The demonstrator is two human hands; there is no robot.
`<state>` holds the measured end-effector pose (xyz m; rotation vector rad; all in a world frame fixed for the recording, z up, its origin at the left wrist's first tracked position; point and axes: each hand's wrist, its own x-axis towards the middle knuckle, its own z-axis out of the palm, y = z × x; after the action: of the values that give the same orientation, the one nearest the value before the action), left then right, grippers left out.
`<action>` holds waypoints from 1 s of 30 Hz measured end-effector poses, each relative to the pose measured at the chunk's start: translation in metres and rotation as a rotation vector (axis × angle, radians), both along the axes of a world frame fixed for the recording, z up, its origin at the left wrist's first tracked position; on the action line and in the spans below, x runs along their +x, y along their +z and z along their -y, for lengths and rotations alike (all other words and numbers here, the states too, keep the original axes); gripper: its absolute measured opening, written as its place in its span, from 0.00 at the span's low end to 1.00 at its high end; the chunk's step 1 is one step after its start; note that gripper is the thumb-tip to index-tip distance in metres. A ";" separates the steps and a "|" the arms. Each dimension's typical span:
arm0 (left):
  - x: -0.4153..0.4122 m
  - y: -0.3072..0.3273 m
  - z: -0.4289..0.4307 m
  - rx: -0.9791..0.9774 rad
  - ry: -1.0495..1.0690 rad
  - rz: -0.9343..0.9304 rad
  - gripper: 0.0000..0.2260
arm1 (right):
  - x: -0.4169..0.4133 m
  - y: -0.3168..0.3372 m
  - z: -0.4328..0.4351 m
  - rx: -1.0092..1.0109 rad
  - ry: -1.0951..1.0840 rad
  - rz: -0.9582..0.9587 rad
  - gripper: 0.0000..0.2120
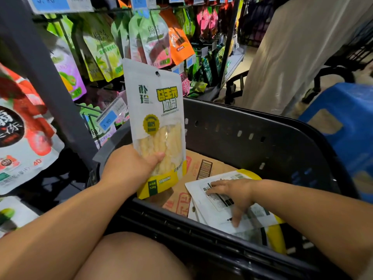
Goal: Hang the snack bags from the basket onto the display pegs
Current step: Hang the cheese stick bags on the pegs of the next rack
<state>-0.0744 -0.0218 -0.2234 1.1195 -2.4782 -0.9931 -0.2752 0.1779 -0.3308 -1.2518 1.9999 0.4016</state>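
My left hand (129,164) grips a white and yellow snack bag (155,110) by its lower part and holds it upright above the left end of the black basket (262,134). The bag's hang hole is at its top. My right hand (232,194) lies with spread fingers on a stack of white snack bags (248,217) lying face down in the basket, thumb pointing down over the top bag. Display pegs (90,107) with hanging snack bags fill the rack to the left and behind.
Cardboard (193,164) lines the basket floor. A dark rack post (50,81) stands at the left. Blue price tags (108,120) hang on peg ends. A blue stool (343,126) is at the right, and a person in beige clothing (292,53) stands behind the basket. My knee (129,257) is below.
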 end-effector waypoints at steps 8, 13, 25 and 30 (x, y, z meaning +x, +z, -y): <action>-0.001 -0.001 0.001 0.024 0.033 0.005 0.15 | -0.010 -0.008 0.002 -0.084 -0.097 0.052 0.39; -0.001 -0.002 0.002 0.021 0.020 -0.006 0.17 | -0.014 -0.013 0.003 -0.125 -0.247 0.158 0.28; 0.001 -0.002 0.000 0.031 0.066 -0.067 0.17 | -0.006 0.003 0.008 -0.268 -0.342 0.048 0.11; 0.004 -0.004 0.000 0.044 0.067 -0.126 0.16 | -0.017 0.033 0.011 -0.610 -0.558 0.068 0.09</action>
<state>-0.0701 -0.0213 -0.2276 1.1096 -2.3151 -1.0693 -0.2924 0.1669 -0.2980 -0.9444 2.3804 -0.5499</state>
